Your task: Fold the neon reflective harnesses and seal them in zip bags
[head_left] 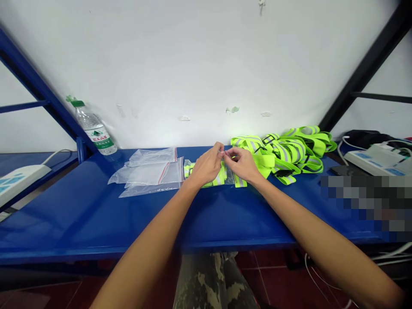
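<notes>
My left hand (206, 166) and my right hand (242, 164) meet over a clear zip bag (229, 177), fingertips pinched together at its dark red seal line. Folded inside the bag is a neon yellow reflective strap (210, 182), partly covered by my left hand. Flat empty zip bags (146, 171) with red seal lines lie overlapped to the left of my left hand. Just beyond my right hand a loose pile of neon yellow straps (289, 150) with grey reflective stripes and black buckles rests on the table.
The blue table (96, 214) runs along a white wall (206, 73). A water bottle (98, 133) leans at the back left. Power strips (19, 180) and cables sit at both sides, and a dark phone-like slab (347, 171) lies at the right.
</notes>
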`<state>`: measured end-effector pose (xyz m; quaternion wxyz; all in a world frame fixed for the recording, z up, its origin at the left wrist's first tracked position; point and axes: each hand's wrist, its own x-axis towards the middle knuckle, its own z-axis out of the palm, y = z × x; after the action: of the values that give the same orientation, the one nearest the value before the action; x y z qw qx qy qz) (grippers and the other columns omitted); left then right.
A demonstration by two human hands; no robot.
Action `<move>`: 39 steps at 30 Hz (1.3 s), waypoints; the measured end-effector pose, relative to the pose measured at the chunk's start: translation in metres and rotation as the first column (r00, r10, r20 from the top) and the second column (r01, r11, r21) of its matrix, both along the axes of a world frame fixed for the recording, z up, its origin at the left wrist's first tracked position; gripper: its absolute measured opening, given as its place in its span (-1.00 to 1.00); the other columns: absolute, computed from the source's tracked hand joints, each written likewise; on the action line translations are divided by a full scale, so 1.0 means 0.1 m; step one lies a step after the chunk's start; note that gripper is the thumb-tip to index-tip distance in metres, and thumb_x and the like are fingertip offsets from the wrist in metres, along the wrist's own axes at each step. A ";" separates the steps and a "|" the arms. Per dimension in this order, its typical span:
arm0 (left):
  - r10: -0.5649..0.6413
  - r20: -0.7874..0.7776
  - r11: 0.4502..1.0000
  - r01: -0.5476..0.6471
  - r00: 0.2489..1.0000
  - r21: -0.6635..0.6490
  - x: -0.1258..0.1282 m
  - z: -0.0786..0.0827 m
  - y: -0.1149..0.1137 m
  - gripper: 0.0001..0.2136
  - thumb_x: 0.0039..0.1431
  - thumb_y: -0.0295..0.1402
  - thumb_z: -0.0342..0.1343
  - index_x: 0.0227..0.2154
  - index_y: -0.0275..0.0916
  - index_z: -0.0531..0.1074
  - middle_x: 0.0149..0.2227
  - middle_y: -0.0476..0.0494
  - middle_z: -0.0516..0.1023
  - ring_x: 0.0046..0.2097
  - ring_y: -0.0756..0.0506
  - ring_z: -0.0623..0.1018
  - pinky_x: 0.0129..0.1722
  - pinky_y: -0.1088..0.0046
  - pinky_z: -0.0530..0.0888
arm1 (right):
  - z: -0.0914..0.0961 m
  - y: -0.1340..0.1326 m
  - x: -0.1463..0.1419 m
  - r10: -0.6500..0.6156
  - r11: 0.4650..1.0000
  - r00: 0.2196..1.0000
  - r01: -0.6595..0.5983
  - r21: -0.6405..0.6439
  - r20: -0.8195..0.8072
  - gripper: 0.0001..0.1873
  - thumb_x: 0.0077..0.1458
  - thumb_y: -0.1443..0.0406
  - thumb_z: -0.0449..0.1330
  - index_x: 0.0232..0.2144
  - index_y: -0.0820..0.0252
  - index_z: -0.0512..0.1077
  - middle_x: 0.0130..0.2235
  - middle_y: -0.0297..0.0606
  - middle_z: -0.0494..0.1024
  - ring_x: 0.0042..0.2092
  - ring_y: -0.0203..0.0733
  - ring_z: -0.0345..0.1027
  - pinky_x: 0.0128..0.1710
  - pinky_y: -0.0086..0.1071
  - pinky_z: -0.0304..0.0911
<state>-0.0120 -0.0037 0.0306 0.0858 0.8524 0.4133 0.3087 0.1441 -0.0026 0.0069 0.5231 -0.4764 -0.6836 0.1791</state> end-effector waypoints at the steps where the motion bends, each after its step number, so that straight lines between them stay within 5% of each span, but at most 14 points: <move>1: 0.003 0.001 1.000 -0.003 1.000 -0.004 0.00 -0.01 0.00 -0.74 0.43 -0.20 -0.32 -0.07 -0.13 0.23 -0.20 -0.13 0.52 -0.22 -0.14 0.53 -0.24 0.37 0.36 | -0.01 0.01 0.00 0.000 1.000 1.000 0.000 -0.002 0.008 -0.74 0.09 0.14 0.18 -0.44 0.22 0.45 -0.48 -0.26 0.48 -0.47 -0.27 0.29 -0.46 -0.37 0.21; 11: 0.004 0.007 0.998 -0.003 1.000 -0.068 -0.02 -0.05 0.04 -0.75 0.42 -0.20 -0.33 -0.03 -0.10 0.18 -0.31 -0.08 0.50 -0.28 -0.17 0.54 -0.29 0.35 0.37 | -0.02 0.01 0.02 0.070 0.998 0.988 -0.069 -0.015 0.134 -0.72 0.20 0.12 0.09 -0.36 0.20 0.43 -0.43 -0.27 0.48 -0.43 -0.25 0.31 -0.45 -0.36 0.19; 19: 0.050 0.004 0.996 -0.050 0.999 -0.069 0.00 -0.10 0.08 -0.77 0.40 -0.23 -0.28 -0.07 -0.15 0.21 -0.24 -0.18 0.53 -0.23 -0.22 0.56 -0.23 0.28 0.40 | -0.09 0.00 0.07 0.208 0.977 0.978 -0.209 -0.032 -0.032 -0.67 0.09 0.24 0.20 -0.10 0.17 0.29 -0.33 -0.29 0.48 -0.35 -0.24 0.37 -0.40 -0.38 0.28; 29: 0.020 0.001 0.996 -0.020 1.000 -0.083 0.00 -0.10 0.11 -0.81 0.39 -0.29 -0.24 -0.08 -0.17 0.21 -0.22 -0.21 0.55 -0.16 -0.24 0.57 -0.22 0.29 0.39 | -0.13 0.00 0.07 0.199 0.980 0.980 -0.199 -0.015 0.000 -0.76 0.13 0.33 0.12 -0.11 0.14 0.27 -0.36 -0.31 0.46 -0.33 -0.23 0.41 -0.38 -0.37 0.29; 39: 0.136 -0.032 0.984 -0.139 0.990 -0.108 0.00 -0.08 0.07 -0.78 0.40 -0.24 -0.28 -0.10 -0.17 0.21 -0.30 -0.20 0.52 -0.23 -0.26 0.56 -0.25 0.28 0.36 | -0.17 0.03 0.06 0.231 0.967 0.967 -0.240 -0.086 -0.107 -0.62 0.08 0.26 0.19 -0.04 0.16 0.28 -0.35 -0.33 0.41 -0.33 -0.24 0.36 -0.35 -0.34 0.28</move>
<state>-0.0118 0.0029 0.0230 0.1060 0.8196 0.4885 0.2800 0.1505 0.0004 -0.0105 0.5063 -0.4078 -0.6998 0.2961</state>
